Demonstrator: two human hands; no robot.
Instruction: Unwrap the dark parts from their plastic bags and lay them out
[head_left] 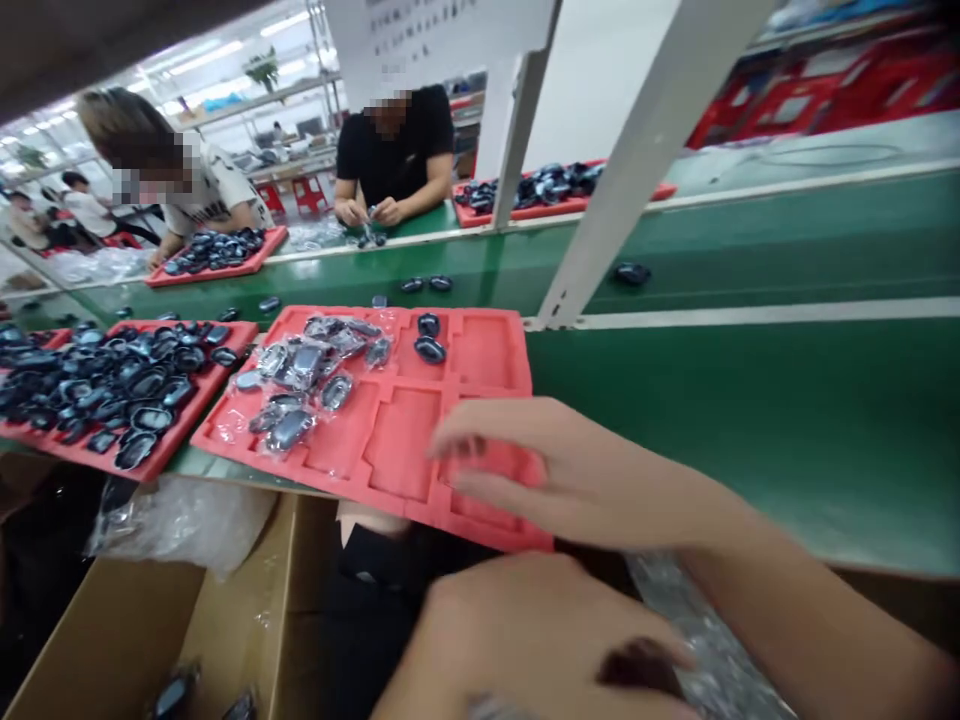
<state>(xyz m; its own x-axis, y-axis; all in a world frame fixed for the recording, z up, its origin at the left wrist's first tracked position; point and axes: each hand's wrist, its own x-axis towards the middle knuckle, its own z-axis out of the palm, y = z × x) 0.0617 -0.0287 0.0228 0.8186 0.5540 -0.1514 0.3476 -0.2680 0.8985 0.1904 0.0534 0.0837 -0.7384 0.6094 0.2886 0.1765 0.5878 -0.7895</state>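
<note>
Over the near right corner of a red foam tray (405, 440) reaches my right hand (555, 465), blurred. Its thumb and forefinger are apart, with the tray showing between them. Below it, my left hand (525, 625) points right near a clear plastic bag (705, 630). A dark patch shows between its smeared fingers; I cannot tell whether it is an object or shadow. On the tray's left part lie several glossy dark oval shells, some in clear wrap (289, 430). Two unwrapped dark shells (429, 348) sit in one far compartment.
Another red tray (161, 465), heaped with dark shells, stands left. Below it is a cardboard box (135, 610) with shells inside. Loose shells lie along the green belt (510, 270). A white slanted post (622, 170) rises beyond my tray. Two people work across the belt beside filled trays.
</note>
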